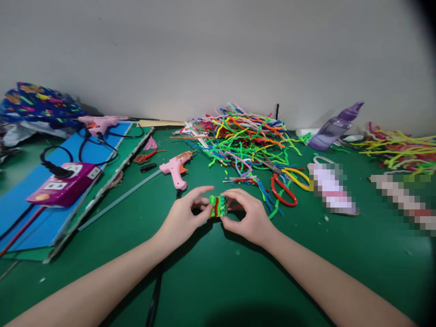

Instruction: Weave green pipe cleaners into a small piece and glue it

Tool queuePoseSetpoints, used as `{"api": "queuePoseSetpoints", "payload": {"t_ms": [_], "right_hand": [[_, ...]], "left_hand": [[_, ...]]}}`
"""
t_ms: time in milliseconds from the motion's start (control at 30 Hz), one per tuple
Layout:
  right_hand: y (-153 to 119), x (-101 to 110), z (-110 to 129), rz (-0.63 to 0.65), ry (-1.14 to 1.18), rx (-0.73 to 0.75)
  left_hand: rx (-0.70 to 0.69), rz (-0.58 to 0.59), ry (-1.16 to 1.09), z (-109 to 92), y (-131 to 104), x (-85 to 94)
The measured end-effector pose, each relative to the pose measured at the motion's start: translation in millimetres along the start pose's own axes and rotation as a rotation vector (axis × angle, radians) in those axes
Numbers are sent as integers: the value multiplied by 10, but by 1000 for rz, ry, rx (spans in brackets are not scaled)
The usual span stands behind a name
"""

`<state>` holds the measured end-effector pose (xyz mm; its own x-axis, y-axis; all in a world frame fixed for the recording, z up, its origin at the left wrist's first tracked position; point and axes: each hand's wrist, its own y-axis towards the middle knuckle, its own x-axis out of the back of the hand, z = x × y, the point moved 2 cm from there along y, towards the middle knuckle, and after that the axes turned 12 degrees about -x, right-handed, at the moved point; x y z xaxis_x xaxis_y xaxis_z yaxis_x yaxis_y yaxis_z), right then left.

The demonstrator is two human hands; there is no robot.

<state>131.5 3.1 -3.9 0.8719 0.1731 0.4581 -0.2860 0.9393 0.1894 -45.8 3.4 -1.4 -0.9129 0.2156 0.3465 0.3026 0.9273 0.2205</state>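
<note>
Between my two hands is a small block of pipe cleaners (pixel 217 206), with bright green, red and blue bands side by side. My left hand (pixel 189 211) grips its left side between thumb and fingers, some of them curled behind it. On the right side, my right hand (pixel 248 214) pinches the blue-banded end with thumb and fingertips. Just beyond my left hand lies a pink glue gun (pixel 176 170) with a long translucent glue stick (pixel 119 198) out of its back. Scissors (pixel 284 175) with one red and one yellow handle lie beyond my right hand.
A big tangle of coloured pipe cleaners (pixel 245 134) lies against the wall, more pipe cleaners (pixel 405 147) at far right. A purple water bottle (pixel 332 129) leans nearby. At left, a purple power socket box (pixel 64 184) and a second pink glue gun (pixel 98 123) rest on a blue board (pixel 20 204).
</note>
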Motion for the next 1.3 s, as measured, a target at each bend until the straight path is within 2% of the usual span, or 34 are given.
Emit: {"api": "queuePoseSetpoints", "payload": {"t_ms": [100,300,500,633,767,867,933,1033,1200,1300], "right_hand": [[8,1,4,8,48,-38],[20,14,-5,27,110,-113],[36,3,-58,63,270,-236],[39,-4,-77,67,295,-259],[57,56,-68,37,158,-199],[84,136,-43,-52,-90,-63],[104,176,-48,-119,-209,-22],[131,194,-96,-163,-289,-35],[149,158,-173,-130,-354,-39],[138,136,-176,-128,-373,15]], "left_hand": [[-37,7,-9,-5,0,10],[-72,106,93,2,2,10],[-79,81,128,29,15,14],[-106,87,179,16,18,14],[-222,107,257,-33,13,3],[-322,99,357,-87,-12,0],[-344,63,426,-118,-29,11],[-327,0,453,-143,-36,36],[-245,-92,394,-124,-14,59],[-221,-159,374,-110,24,102]]}}
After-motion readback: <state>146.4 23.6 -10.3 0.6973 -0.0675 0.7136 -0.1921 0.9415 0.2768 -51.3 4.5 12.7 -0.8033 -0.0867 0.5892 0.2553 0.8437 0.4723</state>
